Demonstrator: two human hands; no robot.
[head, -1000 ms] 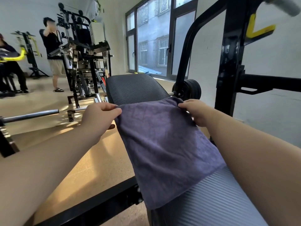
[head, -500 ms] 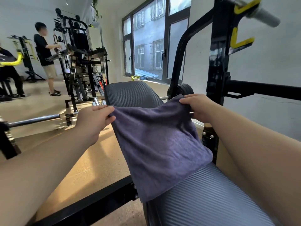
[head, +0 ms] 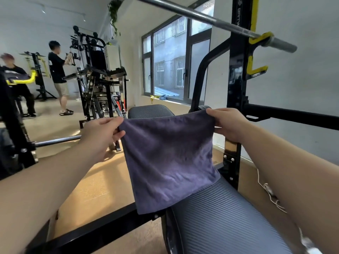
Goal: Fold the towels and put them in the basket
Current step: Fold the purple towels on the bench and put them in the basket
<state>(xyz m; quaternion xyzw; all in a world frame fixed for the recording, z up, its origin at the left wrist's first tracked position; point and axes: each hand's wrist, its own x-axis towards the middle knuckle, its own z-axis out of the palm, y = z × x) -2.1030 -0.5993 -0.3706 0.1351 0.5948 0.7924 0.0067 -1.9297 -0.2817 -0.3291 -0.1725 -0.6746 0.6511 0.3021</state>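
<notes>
Towel-folding at a gym: a person holds a purple-grey towel [head: 170, 162] by its two top corners above a ribbed bench [head: 220, 217]. The left hand [head: 102, 132] pinches the left corner between thumb and curled fingers, and the right hand [head: 227, 123] grips the right corner the same way. The cloth hangs flat and roughly square between them, sagging a little along its top edge. Its lower right part appears to rest on the bench pad, while the lower left corner hangs off the pad's left side, over a black beam [head: 91, 230] of the frame. No basket is in view.

The step in hand looks like a fold partway through: the towel is spread and squared but not yet doubled over. The next move likely calls for bringing the held corners down onto the bottom edge, or bringing the hands together. Either way the edges need matching so the fold lies even, and the pad can serve as the surface to press it on.

Room is tight to the right and above. The rack [head: 236, 88] upright stands just beside the right hand, and a barbell [head: 201, 17] crosses overhead on yellow hooks. A white cord [head: 269, 191] trails on the floor right of the bench. The left offers more room for the arms, over tan floor [head: 95, 180] as far as a chrome bar. Beyond it stands a far machine [head: 99, 79], where two people are well apart from the bench.
</notes>
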